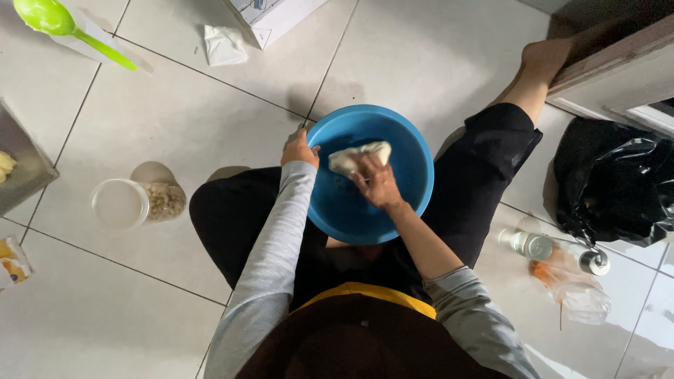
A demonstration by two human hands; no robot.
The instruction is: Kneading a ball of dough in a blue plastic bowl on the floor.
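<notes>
Seated on a tiled floor (pixel 210 119), legs spread around a blue bowl (pixel 407 151). Left hand (pixel 299 149) gripping the bowl's left rim, fingers curled over the edge. Right hand (pixel 378 182) pressing down on a pale lump of dough (pixel 354 156) inside the bowl, toward its far side, fingers closed over the dough. Left of the legs, a clear jar (pixel 140 202) lying on its side. Far left, a green ladle (pixel 63 24). To the right, a black bag (pixel 614 179) and a bottle (pixel 533 244) near it.
</notes>
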